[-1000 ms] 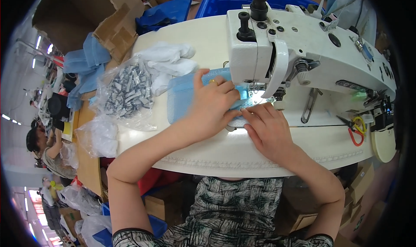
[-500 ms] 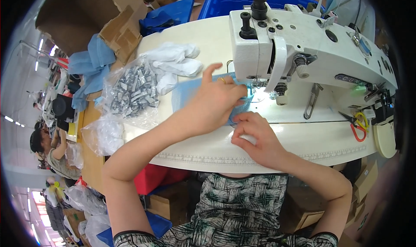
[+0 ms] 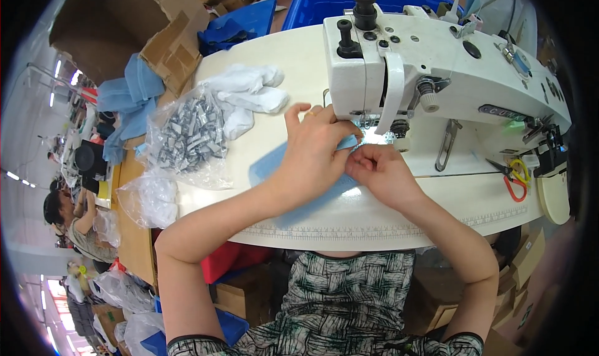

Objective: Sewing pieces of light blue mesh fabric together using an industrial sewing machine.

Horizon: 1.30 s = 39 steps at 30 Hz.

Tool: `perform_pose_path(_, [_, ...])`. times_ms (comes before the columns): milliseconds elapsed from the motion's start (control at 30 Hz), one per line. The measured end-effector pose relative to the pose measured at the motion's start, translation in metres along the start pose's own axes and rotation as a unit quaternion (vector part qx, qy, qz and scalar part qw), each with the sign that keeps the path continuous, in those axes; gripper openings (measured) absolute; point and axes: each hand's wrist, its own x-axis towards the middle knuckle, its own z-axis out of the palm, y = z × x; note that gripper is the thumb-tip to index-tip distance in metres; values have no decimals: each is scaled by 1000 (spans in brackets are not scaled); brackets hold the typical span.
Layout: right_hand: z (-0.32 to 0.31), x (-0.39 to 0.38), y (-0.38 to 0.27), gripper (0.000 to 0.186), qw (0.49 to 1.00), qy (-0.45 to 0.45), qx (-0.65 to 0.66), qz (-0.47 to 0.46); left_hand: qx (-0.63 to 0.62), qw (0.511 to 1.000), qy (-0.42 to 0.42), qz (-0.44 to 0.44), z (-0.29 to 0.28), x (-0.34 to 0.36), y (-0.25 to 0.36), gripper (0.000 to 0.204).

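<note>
A piece of light blue fabric (image 3: pixel 269 164) lies turned at an angle on the white sewing machine table, partly under my hands. My left hand (image 3: pixel 317 145) grips the fabric by its edge close to the needle area, thumb and fingers pinched together. Beside it, my right hand (image 3: pixel 382 170) pinches the same edge, fingers curled. Right above both hands stands the head of a white sewing machine (image 3: pixel 349 81), its lamp lighting the fabric edge. The needle and presser foot are mostly hidden behind my fingers.
Left of the fabric lie a clear bag of small grey pieces (image 3: pixel 190 134) and white gloves (image 3: pixel 249 94). Scissors with red and yellow handles (image 3: pixel 516 184) rest at the right. A blue crate (image 3: pixel 312 3) stands behind, a cardboard box (image 3: pixel 171 50) at the far left. Another person (image 3: pixel 78 222) works further left.
The fabric has swung round and come toward me, its lower part now nearer the table's front edge. My right hand has moved up to the fabric edge, close against my left.
</note>
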Motion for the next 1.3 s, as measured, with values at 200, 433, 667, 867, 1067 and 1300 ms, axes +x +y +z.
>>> perform_pose_path(200, [27,-15,-4,6,902,144,405,-54,-29,993,104,40,29,-17,-2,50])
perform_pose_path(433, [6,-33,2,15,853,236,-266,-381,26,979,-19,202,10,-8,-64,46])
perform_pose_path(667, [20,-37,8,31,944,145,-156,-251,-47,965,-180,186,-29,11,-47,31])
perform_pose_path(867, [14,-27,7,24,838,245,-352,-338,-47,999,1,5,4,-13,-19,26])
perform_pose_path(1067, [17,-33,3,16,881,264,-264,-292,-139,988,60,-2,22,-13,-18,24])
perform_pose_path(1300, [20,-31,4,17,945,125,-150,-262,-60,996,-37,45,11,-6,-6,28])
